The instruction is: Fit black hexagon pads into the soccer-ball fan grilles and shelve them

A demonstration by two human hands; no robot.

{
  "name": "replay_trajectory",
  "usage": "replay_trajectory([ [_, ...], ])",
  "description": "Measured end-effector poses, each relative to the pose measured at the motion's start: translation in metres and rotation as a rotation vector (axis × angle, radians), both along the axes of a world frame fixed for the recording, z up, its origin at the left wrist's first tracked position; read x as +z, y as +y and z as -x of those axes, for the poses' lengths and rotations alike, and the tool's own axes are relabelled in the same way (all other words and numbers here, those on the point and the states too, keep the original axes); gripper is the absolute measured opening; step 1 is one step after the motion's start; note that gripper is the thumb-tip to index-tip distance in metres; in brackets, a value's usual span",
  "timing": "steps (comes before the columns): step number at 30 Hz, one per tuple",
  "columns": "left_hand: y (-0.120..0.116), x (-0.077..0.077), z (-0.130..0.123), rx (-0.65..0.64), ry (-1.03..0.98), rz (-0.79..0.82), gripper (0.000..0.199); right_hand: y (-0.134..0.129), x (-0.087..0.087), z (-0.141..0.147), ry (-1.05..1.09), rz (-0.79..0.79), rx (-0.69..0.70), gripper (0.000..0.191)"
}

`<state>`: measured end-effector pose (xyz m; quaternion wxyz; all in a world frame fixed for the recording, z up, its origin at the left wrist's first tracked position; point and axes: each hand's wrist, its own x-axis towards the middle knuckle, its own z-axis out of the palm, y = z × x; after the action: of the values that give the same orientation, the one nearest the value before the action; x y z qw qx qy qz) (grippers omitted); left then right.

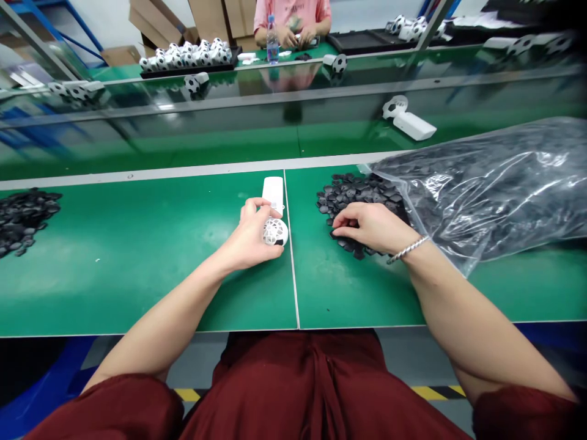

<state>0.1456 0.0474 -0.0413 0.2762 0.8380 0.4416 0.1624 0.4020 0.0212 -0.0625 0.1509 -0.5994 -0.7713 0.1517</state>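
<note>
My left hand [251, 237] is closed around the round head of a white handheld fan [274, 190], thumb on the near side and fingers on the far side. The fan lies on the green table with its handle pointing away from me; its grille has a football-like pattern of cells, with a dark patch at the near edge. My right hand [373, 225] is at the near left edge of a pile of small black plastic pieces [351, 190]. Its thumb and forefinger pinch one black piece [333, 234], partly hidden by the fingertips.
A clear plastic bag [509, 189] of black pieces lies right of the pile. Another black heap [25, 217] is at far left. Beyond the table's pale edge, a conveyor carries white fans [413, 124]. Across it, a person [293, 21] works near a bottle [272, 43] and a filled tray [188, 58].
</note>
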Motion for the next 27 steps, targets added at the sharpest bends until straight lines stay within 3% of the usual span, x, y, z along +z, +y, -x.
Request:
replay_trajectory([
  [3, 0.003, 0.001, 0.001, -0.048, -0.020, 0.062, 0.048, 0.000, -0.003, 0.002, -0.099, -0.034, 0.088, 0.010],
  [8, 0.003, -0.003, 0.000, 0.063, -0.025, 0.000, 0.050, -0.009, 0.000, 0.017, -0.306, -0.122, 0.184, 0.011],
  [12, 0.003, -0.002, 0.006, 0.010, -0.002, -0.015, 0.047, -0.021, 0.005, 0.031, -0.502, -0.197, 0.208, 0.018],
  [15, 0.003, 0.001, 0.017, -0.015, 0.015, 0.026, 0.047, -0.023, 0.002, 0.032, -0.512, -0.229, 0.193, 0.020],
  [19, 0.006, 0.005, 0.033, 0.045, 0.020, 0.066, 0.053, -0.016, 0.000, 0.029, -0.354, -0.177, 0.170, 0.026],
  [24, 0.010, 0.008, 0.049, -0.123, 0.026, 0.048, 0.055, -0.010, 0.014, 0.051, 0.080, -0.145, 0.285, 0.019],
  [27, 0.010, 0.006, 0.056, -0.189, -0.013, 0.057, 0.056, -0.007, 0.021, 0.072, 0.212, -0.162, 0.331, 0.018],
])
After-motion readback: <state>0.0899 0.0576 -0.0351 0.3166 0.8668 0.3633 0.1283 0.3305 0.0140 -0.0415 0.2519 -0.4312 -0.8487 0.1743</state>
